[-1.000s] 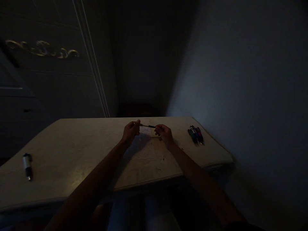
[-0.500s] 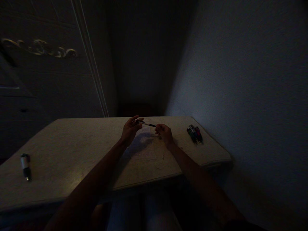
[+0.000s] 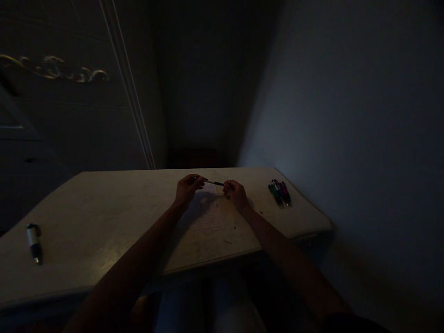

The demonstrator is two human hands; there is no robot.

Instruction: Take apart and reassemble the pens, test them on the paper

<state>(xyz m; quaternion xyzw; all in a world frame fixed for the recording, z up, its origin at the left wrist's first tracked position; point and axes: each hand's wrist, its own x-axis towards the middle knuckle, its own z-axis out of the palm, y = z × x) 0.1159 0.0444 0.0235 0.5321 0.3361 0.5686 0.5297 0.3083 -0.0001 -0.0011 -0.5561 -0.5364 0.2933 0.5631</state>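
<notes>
A slim pen [image 3: 214, 182] with a pale barrel and a dark grip is stretched between my two hands, above the table. My left hand [image 3: 188, 188] pinches its left end between thumb and fingers. At the other end, my right hand [image 3: 236, 192] has its fingers closed round the dark tip part. Beneath the hands lies a thin sheet of paper [image 3: 211, 219] with faint marks, partly in shadow. The dim light hides the pen's finer details.
Several pens [image 3: 280, 193] lie bunched on the right of the pale table [image 3: 114, 203]. A thick white-and-black pen [image 3: 33, 243] rests near the left edge. Small bits lie by the paper. A wall [image 3: 329, 115] borders the table's right side.
The fingers of my left hand, more spread before, have closed onto the pen's left end. My right hand keeps its hold, and the pen sits slightly lower.
</notes>
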